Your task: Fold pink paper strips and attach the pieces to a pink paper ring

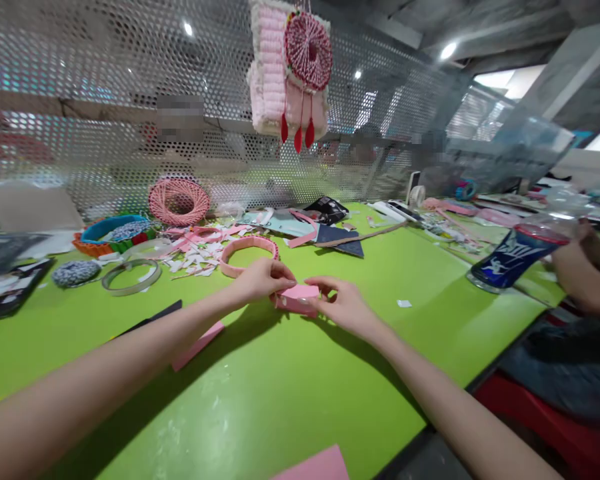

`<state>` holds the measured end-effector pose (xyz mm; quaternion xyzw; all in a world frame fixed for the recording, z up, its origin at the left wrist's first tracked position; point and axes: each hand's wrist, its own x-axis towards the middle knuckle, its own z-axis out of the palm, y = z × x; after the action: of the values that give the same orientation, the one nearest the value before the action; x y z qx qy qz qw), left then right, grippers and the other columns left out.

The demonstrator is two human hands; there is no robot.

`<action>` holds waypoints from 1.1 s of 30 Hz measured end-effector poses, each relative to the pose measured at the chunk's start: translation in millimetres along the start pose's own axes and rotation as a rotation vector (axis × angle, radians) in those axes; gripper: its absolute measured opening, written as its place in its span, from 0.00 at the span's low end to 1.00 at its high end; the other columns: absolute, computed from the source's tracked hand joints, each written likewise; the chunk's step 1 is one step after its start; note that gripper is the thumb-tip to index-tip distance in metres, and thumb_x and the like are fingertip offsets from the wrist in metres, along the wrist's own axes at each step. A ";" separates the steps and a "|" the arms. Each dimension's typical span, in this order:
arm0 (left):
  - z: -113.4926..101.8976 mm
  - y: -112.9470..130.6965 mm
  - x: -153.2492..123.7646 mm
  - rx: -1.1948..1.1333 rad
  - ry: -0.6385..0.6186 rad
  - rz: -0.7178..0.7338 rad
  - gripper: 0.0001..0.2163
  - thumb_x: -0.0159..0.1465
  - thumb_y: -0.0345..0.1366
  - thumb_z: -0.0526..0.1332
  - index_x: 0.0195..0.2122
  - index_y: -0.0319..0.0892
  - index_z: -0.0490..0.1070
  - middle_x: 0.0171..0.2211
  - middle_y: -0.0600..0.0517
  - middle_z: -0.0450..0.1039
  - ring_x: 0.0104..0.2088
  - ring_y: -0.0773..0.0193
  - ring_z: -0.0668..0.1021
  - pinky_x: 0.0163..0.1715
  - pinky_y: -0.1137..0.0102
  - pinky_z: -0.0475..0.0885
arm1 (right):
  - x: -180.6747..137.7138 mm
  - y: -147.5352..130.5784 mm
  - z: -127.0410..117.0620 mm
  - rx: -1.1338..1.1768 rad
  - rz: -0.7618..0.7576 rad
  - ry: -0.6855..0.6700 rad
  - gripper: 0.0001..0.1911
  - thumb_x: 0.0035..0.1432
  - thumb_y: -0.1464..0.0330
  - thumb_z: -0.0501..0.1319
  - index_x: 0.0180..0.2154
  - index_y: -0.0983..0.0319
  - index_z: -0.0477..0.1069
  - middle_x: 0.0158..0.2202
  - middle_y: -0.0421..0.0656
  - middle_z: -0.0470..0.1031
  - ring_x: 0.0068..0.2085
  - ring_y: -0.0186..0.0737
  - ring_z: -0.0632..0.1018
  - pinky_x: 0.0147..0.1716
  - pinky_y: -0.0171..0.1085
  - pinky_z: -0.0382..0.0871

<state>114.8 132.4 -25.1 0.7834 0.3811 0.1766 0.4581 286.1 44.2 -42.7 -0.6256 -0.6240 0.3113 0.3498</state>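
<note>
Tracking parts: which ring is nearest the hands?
The smooth pink band, beyond the left hand; the clear ring lies farther left, the woven pink ring farther back.

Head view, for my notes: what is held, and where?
A folded pink paper piece, pinched at its two ends by the left hand and right hand.

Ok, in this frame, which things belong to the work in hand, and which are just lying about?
In use: left hand, right hand, folded pink paper, pink paper ring.

Lying about: pink woven hoop, clear plastic ring, pink paper scraps, blue tumbler.
</note>
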 end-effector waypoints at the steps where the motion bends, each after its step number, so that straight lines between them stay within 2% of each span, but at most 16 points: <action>1: 0.9 -0.8 1.1 0.020 -0.003 0.007 0.06 0.56 0.33 0.62 0.30 0.36 0.76 0.19 0.53 0.73 0.16 0.70 0.71 0.17 0.75 0.66 | 0.7 1.9 -0.1 -0.018 0.004 0.010 0.20 0.53 0.70 0.62 0.48 0.66 0.74 0.37 0.49 0.78 0.30 0.38 0.76 0.28 0.37 0.69; 5: 2.9 -4.0 4.1 0.086 -0.002 0.057 0.06 0.57 0.34 0.61 0.30 0.37 0.76 0.21 0.53 0.74 0.18 0.68 0.72 0.19 0.74 0.66 | 1.2 11.0 -2.3 -0.115 -0.016 0.031 0.20 0.53 0.63 0.64 0.46 0.66 0.75 0.36 0.48 0.76 0.32 0.40 0.73 0.32 0.39 0.67; 8: 5.0 -7.4 6.3 0.129 0.010 0.103 0.07 0.57 0.35 0.61 0.30 0.38 0.76 0.24 0.51 0.76 0.23 0.66 0.75 0.23 0.74 0.67 | -0.8 17.6 -5.7 -0.185 -0.036 0.024 0.21 0.57 0.57 0.61 0.45 0.65 0.76 0.37 0.49 0.73 0.34 0.42 0.73 0.35 0.42 0.67; 10: 6.9 -9.6 7.3 0.148 0.007 0.120 0.07 0.57 0.36 0.61 0.30 0.38 0.76 0.25 0.51 0.76 0.24 0.65 0.75 0.24 0.73 0.67 | -2.8 20.1 -7.2 -0.218 -0.046 0.009 0.21 0.58 0.56 0.60 0.46 0.64 0.75 0.39 0.49 0.72 0.37 0.44 0.73 0.37 0.43 0.67; 16: 10.8 -10.6 5.9 0.164 -0.030 0.117 0.09 0.59 0.36 0.58 0.32 0.37 0.75 0.21 0.51 0.75 0.20 0.65 0.75 0.22 0.73 0.68 | -6.7 19.0 -3.5 -0.291 -0.078 -0.069 0.33 0.46 0.52 0.69 0.50 0.63 0.73 0.44 0.49 0.70 0.44 0.48 0.73 0.44 0.44 0.67; 27: 9.2 -9.1 3.0 0.174 -0.060 0.129 0.09 0.60 0.36 0.57 0.33 0.37 0.74 0.22 0.51 0.75 0.20 0.66 0.76 0.21 0.74 0.68 | -5.8 22.6 4.0 -0.425 -0.159 -0.019 0.24 0.54 0.54 0.64 0.46 0.63 0.76 0.41 0.48 0.68 0.40 0.46 0.73 0.41 0.42 0.69; 30: 9.9 -10.4 3.0 0.209 -0.073 0.123 0.11 0.60 0.37 0.57 0.34 0.36 0.75 0.20 0.51 0.75 0.20 0.64 0.76 0.21 0.73 0.69 | -6.0 23.8 4.4 -0.443 -0.178 -0.010 0.23 0.54 0.54 0.65 0.46 0.62 0.76 0.40 0.49 0.68 0.41 0.47 0.73 0.42 0.43 0.69; 33: 10.2 -10.8 3.2 0.277 -0.057 0.141 0.10 0.60 0.35 0.56 0.34 0.36 0.76 0.24 0.49 0.77 0.23 0.63 0.77 0.24 0.73 0.69 | -5.9 23.9 5.2 -0.459 -0.185 -0.003 0.24 0.52 0.55 0.66 0.47 0.62 0.76 0.40 0.49 0.69 0.42 0.48 0.73 0.42 0.44 0.69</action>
<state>118.6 131.9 -39.8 0.8685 0.3329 0.1318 0.3428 295.1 39.1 -65.7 -0.6282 -0.7336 0.1291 0.2246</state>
